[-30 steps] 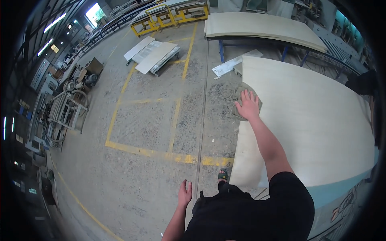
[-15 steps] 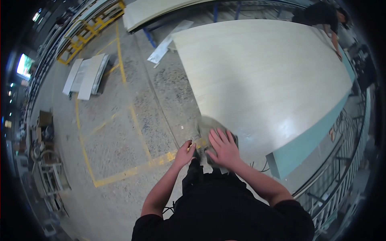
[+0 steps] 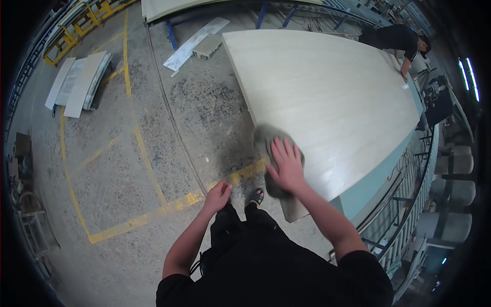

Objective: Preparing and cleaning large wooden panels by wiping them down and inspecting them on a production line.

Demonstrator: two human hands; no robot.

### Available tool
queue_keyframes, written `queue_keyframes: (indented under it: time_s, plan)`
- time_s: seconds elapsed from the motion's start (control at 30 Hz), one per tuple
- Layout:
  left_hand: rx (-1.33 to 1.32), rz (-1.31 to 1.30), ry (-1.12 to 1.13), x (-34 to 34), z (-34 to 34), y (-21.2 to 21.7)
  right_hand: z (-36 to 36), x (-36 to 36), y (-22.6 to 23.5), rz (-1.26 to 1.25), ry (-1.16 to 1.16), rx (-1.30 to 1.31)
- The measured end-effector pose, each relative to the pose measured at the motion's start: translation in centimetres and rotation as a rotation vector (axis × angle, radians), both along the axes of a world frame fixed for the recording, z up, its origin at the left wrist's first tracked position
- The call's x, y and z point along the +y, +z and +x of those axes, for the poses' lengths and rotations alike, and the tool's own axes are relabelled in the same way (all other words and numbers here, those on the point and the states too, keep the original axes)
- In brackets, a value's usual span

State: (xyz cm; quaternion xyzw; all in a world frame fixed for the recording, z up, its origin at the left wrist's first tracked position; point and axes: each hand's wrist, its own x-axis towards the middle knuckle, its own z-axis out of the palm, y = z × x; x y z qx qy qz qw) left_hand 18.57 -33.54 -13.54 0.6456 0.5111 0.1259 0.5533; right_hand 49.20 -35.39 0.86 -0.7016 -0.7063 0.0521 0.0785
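Note:
My right hand [image 3: 286, 165] lies flat, fingers spread, on a grey cloth [image 3: 267, 144] pressed against the near corner of a large pale wooden panel [image 3: 327, 97]. The cloth hangs partly over the panel's near edge. My left hand [image 3: 218, 196] hangs loosely curled beside my body, above the concrete floor, holding nothing. Below both hands are my dark clothes and one foot in a sandal [image 3: 255, 196].
Another person [image 3: 394, 38] in dark clothes leans over the panel's far corner. Yellow floor lines [image 3: 138, 138] cross the concrete. Stacked pale boards [image 3: 79, 79] lie at the left, another board [image 3: 197, 43] beyond, a second big panel [image 3: 169, 7] at the top. Metal racks [image 3: 404, 204] stand at the right.
The view has swung; my right hand with the cloth slid from farther up the panel's edge down to its near corner. My left hand stays low beside my body.

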Motion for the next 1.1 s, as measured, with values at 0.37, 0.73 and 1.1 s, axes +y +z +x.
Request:
queue_keyframes:
  time_s: [0.37,0.73,1.1]
  plan:
    - [-0.054,-0.051,-0.077,0.2,5.8,-2.0,-0.5,1.7,-1.3,0.285,-0.029,0.133]
    - [-0.112,-0.109,-0.155,-6.8,11.1,-0.6,2.2,-13.0,-1.7,0.239,0.072,0.228]
    - [-0.224,-0.221,0.147,-11.3,12.6,-1.5,2.4,-8.5,-0.8,0.350,0.095,0.222]
